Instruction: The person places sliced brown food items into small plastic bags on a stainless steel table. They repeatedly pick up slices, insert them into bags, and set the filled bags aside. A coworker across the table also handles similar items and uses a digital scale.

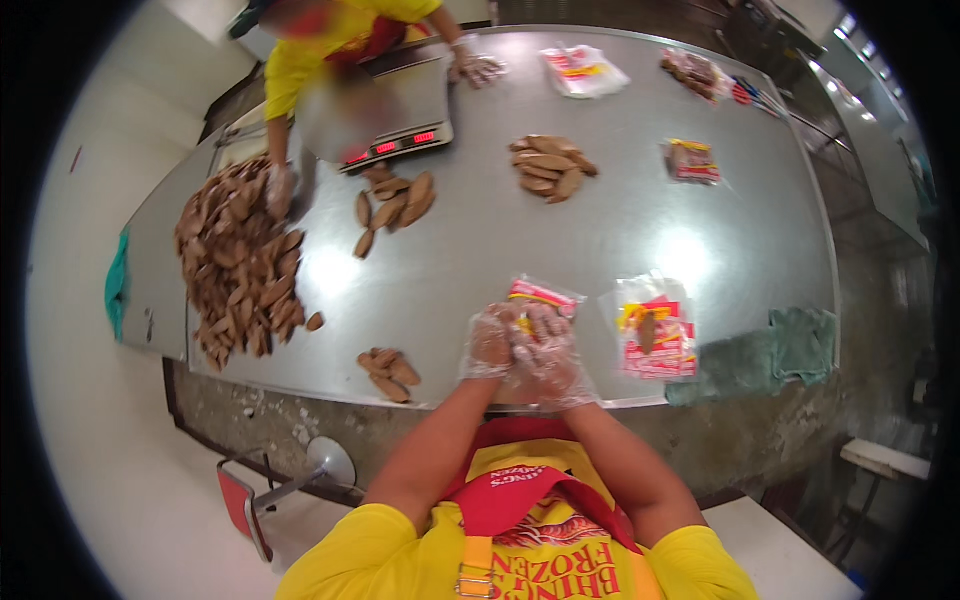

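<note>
Both my hands wear clear plastic gloves and meet at the near edge of the steel table. My left hand (491, 343) grips the left side of a printed plastic pouch (546, 294). On its right side, my right hand (553, 356) lies over the same pouch with fingers curled. The pouch's red and white end sticks out beyond my fingers; its contents are mostly hidden. Right of my hands lies a stack of flat printed pouches (658, 360), one brown oval food piece (648, 332) on top. To the left is a small group of brown oval pieces (390, 373).
A large heap of brown pieces (240, 262) covers the table's left. A co-worker's gloved hand (279, 191) touches it, beside a digital scale (412, 97). Farther off lie two loose piles (553, 166), a filled pouch (693, 161) and scissors (757, 97). A green cloth (802, 345) lies right.
</note>
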Available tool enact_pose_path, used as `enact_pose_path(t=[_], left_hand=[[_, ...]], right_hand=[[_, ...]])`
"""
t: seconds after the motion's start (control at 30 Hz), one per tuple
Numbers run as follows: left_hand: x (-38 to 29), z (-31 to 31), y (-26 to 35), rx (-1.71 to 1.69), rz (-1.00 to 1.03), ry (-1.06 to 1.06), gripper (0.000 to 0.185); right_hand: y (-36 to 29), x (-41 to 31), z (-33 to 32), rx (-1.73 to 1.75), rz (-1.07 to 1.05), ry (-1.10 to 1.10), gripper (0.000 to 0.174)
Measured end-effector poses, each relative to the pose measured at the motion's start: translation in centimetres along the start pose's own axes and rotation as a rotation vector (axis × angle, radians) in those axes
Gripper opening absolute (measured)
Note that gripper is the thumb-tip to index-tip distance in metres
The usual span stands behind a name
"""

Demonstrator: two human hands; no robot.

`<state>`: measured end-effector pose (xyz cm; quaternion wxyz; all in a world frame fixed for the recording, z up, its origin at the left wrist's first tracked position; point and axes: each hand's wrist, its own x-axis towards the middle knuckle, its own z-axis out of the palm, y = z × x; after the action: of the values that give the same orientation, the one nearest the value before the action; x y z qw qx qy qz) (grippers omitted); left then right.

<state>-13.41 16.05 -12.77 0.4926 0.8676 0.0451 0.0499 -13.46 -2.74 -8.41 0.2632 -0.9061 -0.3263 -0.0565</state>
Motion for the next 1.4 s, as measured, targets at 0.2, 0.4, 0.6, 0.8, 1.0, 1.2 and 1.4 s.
enact_pose_path(t=[0.2, 0.4, 0.6, 0.8, 1.0, 1.2, 1.4], left_hand=[[-1.7, -5.5, 2.4, 0.011, -0.002, -0.105, 0.031], [-2.0, -22.6, 6.3, 0.603, -0.157, -0.496, 0.053], [-3.2, -29.2, 0.4, 0.580, -0.294, -0.634, 0.041], [-2.1, -30.1, -3.0, 0.190, -0.442, -0.366, 0.035], [-1.8, -29.2, -0.8, 0.187, -0.512, -0.305, 0.032], [-1.7, -26.2, -2.0, 0.365, -0.353, -0.360, 0.015], [-0.4, -26.0, -1.7, 0.128, -0.590, -0.244, 0.011]], right_hand=[[-1.5, 0.7, -0.4, 0.039, 0.027, -0.002, 0.051], [-1.2, 0.4, -0.5, 0.040, 0.040, 0.085, 0.053], [-1.3, 1.1, -0.2, 0.257, 0.141, 0.212, 0.066], [-2.1, 0.2, -0.3, 0.259, 0.252, 0.376, 0.062], [-3.4, -2.9, -1.5, 0.216, 0.332, 0.451, 0.054], [-3.6, -2.9, -1.2, 0.242, 0.381, 0.458, 0.054], [-3.4, -2.8, -1.7, 0.270, 0.390, 0.420, 0.054]])
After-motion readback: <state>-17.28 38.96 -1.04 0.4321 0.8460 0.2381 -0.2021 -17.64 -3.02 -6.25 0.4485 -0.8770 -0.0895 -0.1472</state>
